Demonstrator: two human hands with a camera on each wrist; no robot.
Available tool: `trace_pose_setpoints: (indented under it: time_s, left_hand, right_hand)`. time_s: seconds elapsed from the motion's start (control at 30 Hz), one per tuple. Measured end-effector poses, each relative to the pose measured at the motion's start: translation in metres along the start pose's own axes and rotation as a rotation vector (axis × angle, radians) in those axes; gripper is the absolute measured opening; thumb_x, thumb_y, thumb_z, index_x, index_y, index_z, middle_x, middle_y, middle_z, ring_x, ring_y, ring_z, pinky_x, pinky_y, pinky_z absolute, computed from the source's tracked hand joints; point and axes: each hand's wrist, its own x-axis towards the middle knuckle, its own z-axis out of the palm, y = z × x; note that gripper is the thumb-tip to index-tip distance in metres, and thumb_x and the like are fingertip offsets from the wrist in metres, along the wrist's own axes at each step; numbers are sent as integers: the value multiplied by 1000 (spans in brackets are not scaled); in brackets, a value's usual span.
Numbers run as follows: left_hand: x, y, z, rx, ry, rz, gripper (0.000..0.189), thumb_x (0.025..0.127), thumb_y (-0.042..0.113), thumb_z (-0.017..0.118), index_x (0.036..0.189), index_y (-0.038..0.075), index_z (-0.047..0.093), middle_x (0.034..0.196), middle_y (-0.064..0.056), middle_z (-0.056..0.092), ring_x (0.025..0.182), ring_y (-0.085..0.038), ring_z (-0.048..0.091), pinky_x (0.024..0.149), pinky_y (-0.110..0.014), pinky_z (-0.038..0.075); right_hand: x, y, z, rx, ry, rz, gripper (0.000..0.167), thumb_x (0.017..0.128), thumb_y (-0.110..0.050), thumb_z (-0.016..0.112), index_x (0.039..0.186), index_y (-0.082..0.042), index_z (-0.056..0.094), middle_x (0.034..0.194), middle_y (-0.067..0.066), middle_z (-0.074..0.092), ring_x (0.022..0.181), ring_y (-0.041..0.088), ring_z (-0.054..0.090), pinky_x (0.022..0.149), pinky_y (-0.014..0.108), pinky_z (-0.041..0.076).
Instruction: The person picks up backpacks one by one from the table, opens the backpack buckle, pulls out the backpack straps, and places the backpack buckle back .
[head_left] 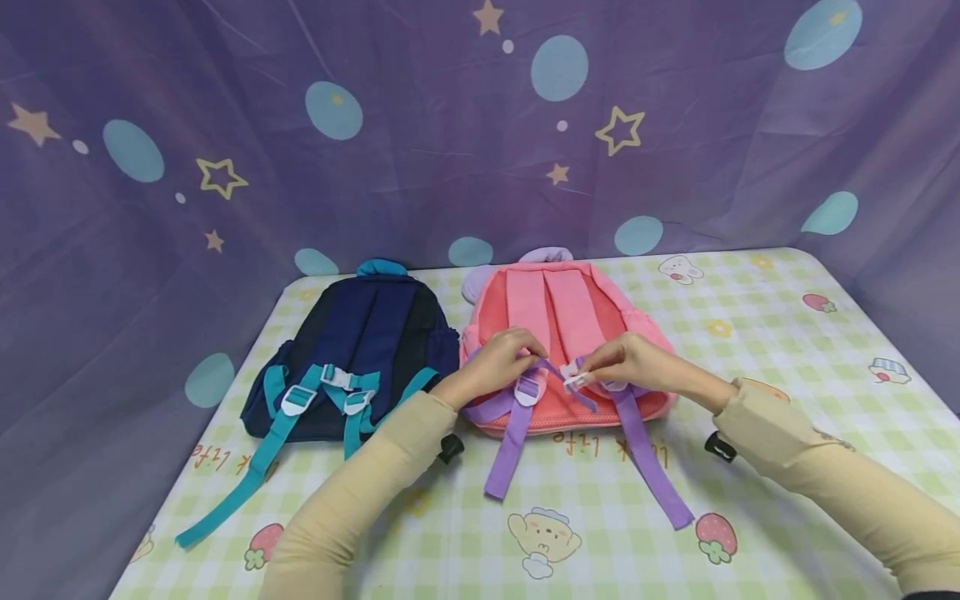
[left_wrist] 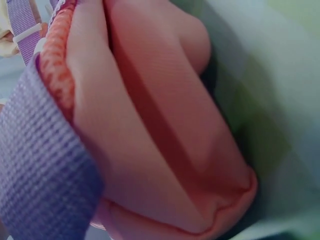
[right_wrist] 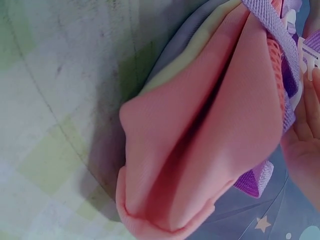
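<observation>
A pink backpack (head_left: 527,300) with purple straps lies back panel up on the table. My left hand (head_left: 504,360) pinches a thin purple strap (head_left: 552,369) over its lower middle. With thumb and fingers my right hand (head_left: 637,363) holds the white plastic buckle (head_left: 576,380) that this strap meets; a short strap tail hangs below it. In the right wrist view, the right hand (right_wrist: 306,132) shows at the edge beside white buckle prongs (right_wrist: 311,61). The left wrist view is filled by the backpack's pink side (left_wrist: 150,135) and a wide purple strap (left_wrist: 45,165).
A navy backpack (head_left: 352,333) with teal straps (head_left: 255,467) and white buckles lies on the left, close against the pink one. Purple strap ends (head_left: 660,475) trail toward the front of the checkered tablecloth (head_left: 450,542). A purple curtain (head_left: 450,125) hangs behind.
</observation>
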Motion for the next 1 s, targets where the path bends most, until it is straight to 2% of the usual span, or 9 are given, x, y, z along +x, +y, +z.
trace_pose_setpoints:
  time_s: [0.37, 0.57, 0.7, 0.83, 1.0]
  left_hand:
    - [4, 0, 3, -4, -12, -22, 12, 91, -3, 63, 99, -2, 72, 100, -12, 69, 101, -26, 62, 90, -31, 49]
    - [3, -1, 3, 6, -22, -13, 13, 91, -4, 62, 99, -2, 72, 100, -12, 69, 102, -26, 62, 92, -32, 49]
    - [3, -1, 3, 12, -21, -19, 14, 91, -6, 61, 99, -3, 72, 100, -13, 69, 101, -27, 62, 91, -32, 49]
    - [3, -2, 3, 28, -22, -31, 14, 91, -7, 61, 98, -3, 72, 98, -13, 69, 99, -26, 62, 90, -32, 49]
    - [3, -2, 2, 32, -11, -33, 13, 89, -7, 62, 96, -3, 72, 97, -13, 69, 98, -27, 63, 90, -33, 50]
  right_hand:
    - [-1, 2, -1, 25, -16, -47, 9, 88, 3, 68, 93, 6, 74, 89, 12, 73, 76, -1, 56, 64, 18, 47]
    - [-4, 0, -2, 59, -44, -15, 10, 89, 2, 67, 95, 7, 74, 80, 9, 70, 58, 1, 43, 51, 17, 35]
    - [-5, -1, -2, 72, -57, -4, 10, 89, 2, 67, 95, 7, 73, 74, 9, 65, 53, 1, 38, 49, 17, 32]
    - [-6, -2, -2, 68, -62, -2, 9, 89, 2, 68, 94, 7, 73, 79, 8, 69, 56, 1, 40, 50, 17, 33]
    - [-7, 0, -2, 50, -72, -22, 10, 88, 3, 68, 95, 7, 73, 90, 11, 73, 69, 0, 52, 58, 18, 42]
